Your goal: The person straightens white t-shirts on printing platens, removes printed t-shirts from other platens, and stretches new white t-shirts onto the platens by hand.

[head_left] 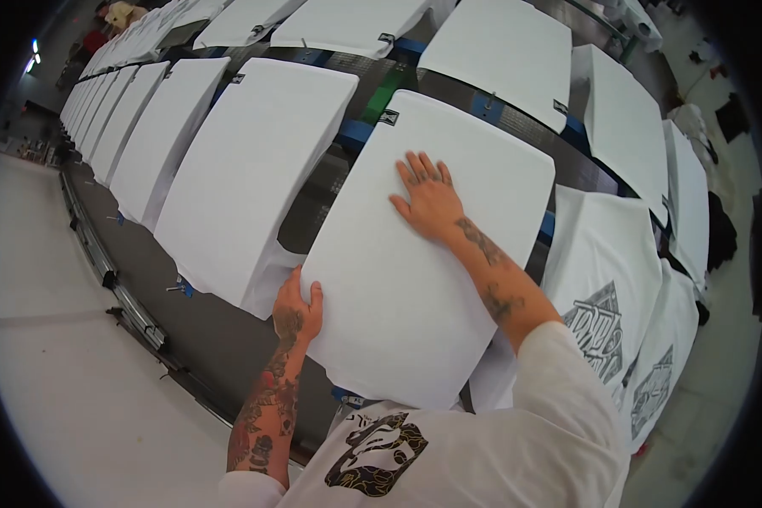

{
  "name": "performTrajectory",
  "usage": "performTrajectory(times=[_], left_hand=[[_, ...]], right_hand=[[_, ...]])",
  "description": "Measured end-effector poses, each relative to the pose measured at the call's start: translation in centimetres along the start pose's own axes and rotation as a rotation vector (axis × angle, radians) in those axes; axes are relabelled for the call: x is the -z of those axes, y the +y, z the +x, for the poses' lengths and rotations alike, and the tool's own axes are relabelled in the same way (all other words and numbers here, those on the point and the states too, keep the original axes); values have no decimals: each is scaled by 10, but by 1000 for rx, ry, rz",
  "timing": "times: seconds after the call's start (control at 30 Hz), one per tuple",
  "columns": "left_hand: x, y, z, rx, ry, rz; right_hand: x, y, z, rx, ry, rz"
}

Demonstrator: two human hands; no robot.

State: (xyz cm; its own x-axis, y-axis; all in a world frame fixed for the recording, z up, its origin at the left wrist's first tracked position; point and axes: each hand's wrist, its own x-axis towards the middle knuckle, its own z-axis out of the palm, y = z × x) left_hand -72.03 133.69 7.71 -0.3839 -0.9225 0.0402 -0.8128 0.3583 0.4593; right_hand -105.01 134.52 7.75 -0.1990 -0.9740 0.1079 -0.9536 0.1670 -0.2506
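A white shirt lies stretched flat over the board in front of me, with a small dark label at its top left corner. My right hand rests palm down on the upper middle of the cloth, fingers spread. At the lower left edge of the same board, my left hand touches the side of the shirt, its fingers pointing up and the thumb apart from them. Whether the left fingertips pinch any cloth at the edge is hidden.
More boards with white shirts run in a row to the left and in another row behind. Printed white shirts hang at the right. A metal rail curves along the floor at left.
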Motion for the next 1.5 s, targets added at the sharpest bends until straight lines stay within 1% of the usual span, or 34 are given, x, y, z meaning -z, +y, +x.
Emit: performTrajectory(times=[0.13, 0.33, 0.47, 0.53, 0.6, 0.7, 0.77, 0.83, 0.9, 0.97, 1.03, 1.1, 1.13, 1.17, 1.23, 1.3, 1.37, 1.43, 1.5], left_hand=[[4, 5, 1, 29, -27, 0], [5, 6, 3, 27, -35, -14], [-5, -5, 0, 28, -14, 0], [-3, 1, 1, 36, -18, -13], [2, 5, 1, 92, -49, -56], [4, 9, 1, 87, -56, -59], [5, 9, 0, 90, -58, -56], [3, 10, -2, 136, -41, -17], [0, 10, -3, 126, -24, -15], [-4, 4, -3, 81, -10, -26], [2, 10, -3, 93, -45, -71], [3, 11, -3, 86, -39, -48], [3, 11, -4, 86, -40, -23], [2, 11, -5, 94, -29, -20], [3, 12, -5, 102, -33, -16], [5, 9, -7, 132, -33, -18], [-4, 0, -6, 18, 33, 14], [-3, 1, -7, -3, 88, 1], [-6, -6, -10, -107, 248, -3]], right_hand=[[-13, 7, 73, 7, 16, -33], [-14, 23, 122, -12, -43, -63], [-13, 49, 137, -111, -13, -60], [-7, 63, 132, -214, 4, -24], [-1, 82, 110, -261, 10, -30], [11, 111, 59, -307, 32, -107], [23, 133, 17, -380, 42, -130], [35, 163, -18, -500, 23, -148], [50, 194, -52, -638, 23, -155], [68, 232, -82, -805, -43, -163], [72, 275, -121, -846, 52, -267], [107, 266, -141, -981, -249, -350], [107, 266, -145, -977, -138, -317], [111, 269, -147, -964, -135, -314], [116, 278, -148, -860, 92, -105], [111, 275, -158, -814, 126, -114], [100, 277, -174, -794, 151, -161], [88, 252, -198, -761, 248, -127], [75, 211, -228, -575, 378, -62]])
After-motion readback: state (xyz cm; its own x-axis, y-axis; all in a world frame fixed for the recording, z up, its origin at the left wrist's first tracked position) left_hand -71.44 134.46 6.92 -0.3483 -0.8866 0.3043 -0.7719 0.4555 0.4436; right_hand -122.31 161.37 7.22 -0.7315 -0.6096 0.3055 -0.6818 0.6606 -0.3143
